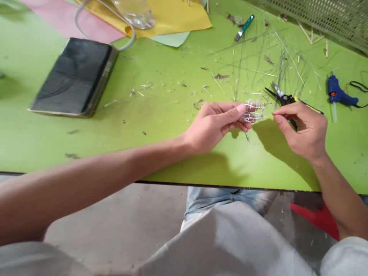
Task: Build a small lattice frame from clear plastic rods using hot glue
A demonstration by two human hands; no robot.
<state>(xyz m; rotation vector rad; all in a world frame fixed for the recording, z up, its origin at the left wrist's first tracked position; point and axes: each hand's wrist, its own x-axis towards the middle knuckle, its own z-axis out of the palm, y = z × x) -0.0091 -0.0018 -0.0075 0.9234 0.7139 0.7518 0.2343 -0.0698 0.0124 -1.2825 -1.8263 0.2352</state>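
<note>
My left hand (215, 126) pinches a small clear lattice frame (253, 111) between thumb and fingers, above the green tabletop (115, 142). The frame looks built from thin transparent sticks. My right hand (303, 128) hovers just right of the frame, its fingertips a little apart from it. Black-handled snips (283, 99) with a yellow grip lie under and beyond that hand, and their lower handle is partly hidden by it. I cannot tell whether that hand grips them.
Thin clear sticks and scraps are scattered across the table behind my hands. A blue glue gun (339, 94) with a cord lies at the right, and a green-handled cutter (244, 27) at the back. A dark phone or tablet (74, 76), coloured papers and a perforated metal panel (316, 17) border the table.
</note>
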